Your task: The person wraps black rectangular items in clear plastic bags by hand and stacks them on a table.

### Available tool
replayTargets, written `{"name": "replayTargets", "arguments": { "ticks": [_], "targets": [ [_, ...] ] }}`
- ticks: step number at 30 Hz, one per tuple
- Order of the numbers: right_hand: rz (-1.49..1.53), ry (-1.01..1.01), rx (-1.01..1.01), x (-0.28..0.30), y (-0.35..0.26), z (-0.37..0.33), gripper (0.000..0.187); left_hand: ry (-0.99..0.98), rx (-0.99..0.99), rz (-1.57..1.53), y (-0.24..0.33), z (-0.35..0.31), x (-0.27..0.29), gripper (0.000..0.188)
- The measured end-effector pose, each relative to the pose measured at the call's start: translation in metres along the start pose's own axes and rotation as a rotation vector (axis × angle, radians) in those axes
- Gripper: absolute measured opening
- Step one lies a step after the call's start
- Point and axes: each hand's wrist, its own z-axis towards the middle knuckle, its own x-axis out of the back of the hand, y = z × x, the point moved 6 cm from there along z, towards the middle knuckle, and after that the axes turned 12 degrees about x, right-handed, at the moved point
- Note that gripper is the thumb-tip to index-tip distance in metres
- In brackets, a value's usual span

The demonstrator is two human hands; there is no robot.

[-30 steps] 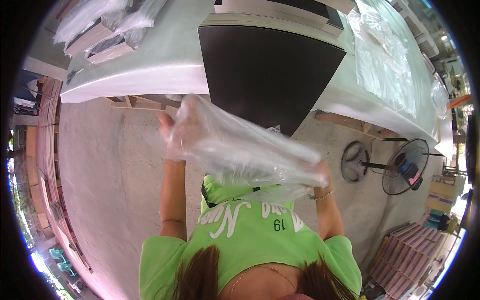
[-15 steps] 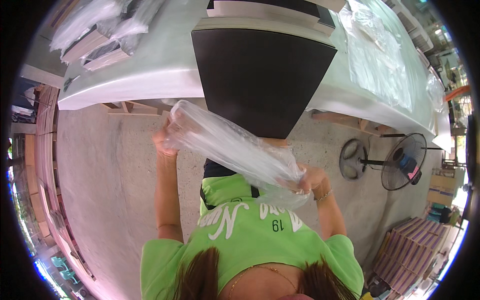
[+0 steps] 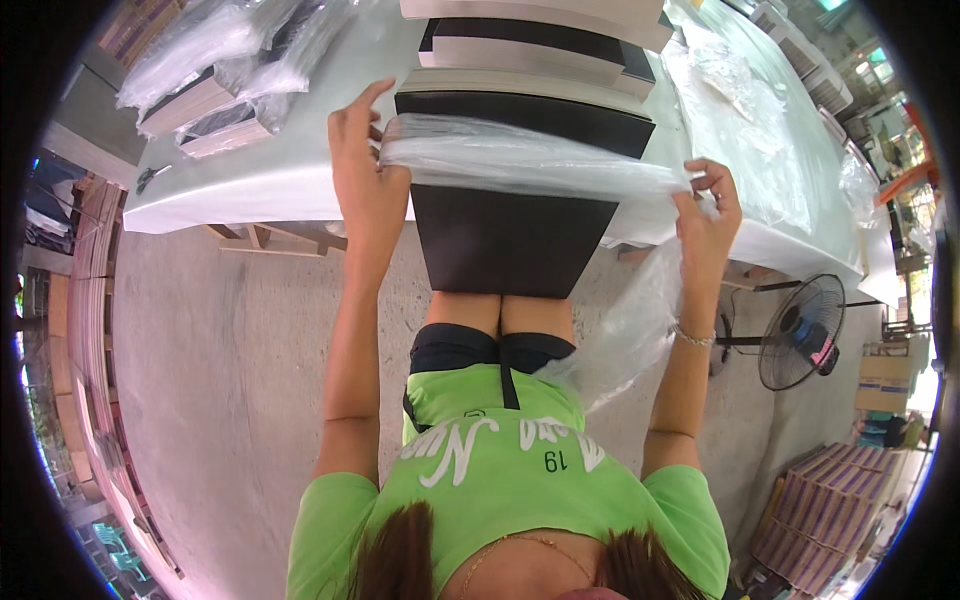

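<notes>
A clear plastic bag (image 3: 540,160) is stretched in a gathered band between my two hands, across a large black flat panel (image 3: 510,240). Its loose tail (image 3: 630,330) hangs below my right wrist. My left hand (image 3: 370,170) grips the bag's left end, index finger pointing up and away. The right hand (image 3: 710,215) pinches the other end with bent fingers. The panel leans from the table's edge down to my thighs, and its far edge is thick and pale. Behind it lie several similar black pieces with pale edges (image 3: 525,60).
A white-covered table (image 3: 300,190) spans the far side. Plastic-wrapped pieces (image 3: 215,110) lie on its left beside scissors (image 3: 150,178); clear plastic sheets (image 3: 745,120) lie on its right. A standing fan (image 3: 800,330) and a striped stack (image 3: 825,515) stand at the right.
Both hands have moved forward and up, carrying the bag from in front of my waist to over the panel. The bag is now pulled nearly level, and its tail hangs at the right.
</notes>
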Motion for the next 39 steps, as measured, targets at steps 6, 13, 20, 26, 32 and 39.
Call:
{"name": "replayTargets", "arguments": {
  "ticks": [6, 13, 20, 26, 32, 39],
  "targets": [
    [-0.192, 0.007, 0.245, -0.021, -0.017, 0.013, 0.048, -0.104, 0.023, 0.103, 0.004, -0.002, 0.003, 0.064],
    [0.410, -0.086, -0.114, -0.016, -0.009, 0.008, 0.039, -0.201, -0.001, -0.174, -0.006, -0.005, 0.028, 0.057],
    [1.281, -0.249, -0.557, -0.018, 0.030, -0.025, 0.042, -0.739, 0.876, -1.326, -0.020, -0.034, 0.014, 0.070],
    [1.352, -0.492, -0.836, -0.018, 0.078, -0.110, 0.028, -0.948, 1.121, -1.118, -0.133, -0.106, 0.016, 0.051],
    [0.956, -0.426, -1.078, -0.021, 0.147, -0.204, 0.020, -0.858, 1.223, -0.565, -0.175, -0.159, 0.000, 0.023],
    [0.095, -0.200, -0.661, 0.021, 0.151, -0.138, 0.038, -1.039, 0.757, 0.063, -0.266, -0.162, -0.029, 0.029]
  ]
}}
